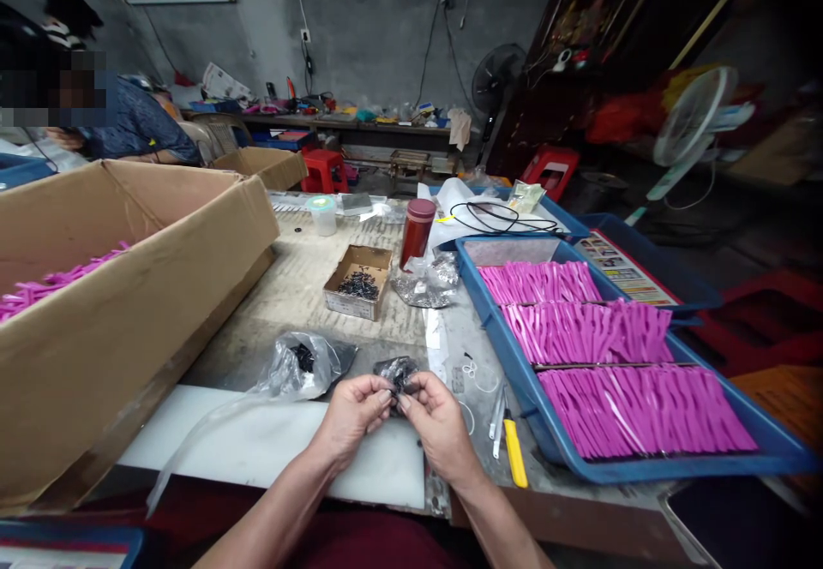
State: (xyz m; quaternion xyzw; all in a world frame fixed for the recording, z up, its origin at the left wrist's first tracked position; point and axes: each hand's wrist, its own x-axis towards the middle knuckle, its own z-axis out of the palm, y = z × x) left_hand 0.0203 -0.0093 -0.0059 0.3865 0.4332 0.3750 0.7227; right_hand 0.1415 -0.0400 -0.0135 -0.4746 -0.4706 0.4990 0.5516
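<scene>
My left hand (360, 410) and my right hand (434, 415) meet over the front of the table, fingertips pinched together. Whatever small dark piece lies between them is mostly hidden by the fingers. Right behind the fingertips is a crumpled, shiny dark plastic bag (394, 368); I cannot tell whether the fingers touch it. To the left, a clear plastic bag (283, 370) lies open with small black parts (302, 358) inside. Farther back, a small cardboard box (352, 304) contains many tiny black parts (360, 285). A white sheet (276, 440) lies under my forearms.
At right, a blue tray (495, 329) holds rows of pink strips (591, 329). Near it lies a yellow-handled tool (514, 453). A large carton (141, 295) stands left. A red-brown jar (417, 230) and clear bag (428, 282) sit behind. A person (141, 119) is at far left.
</scene>
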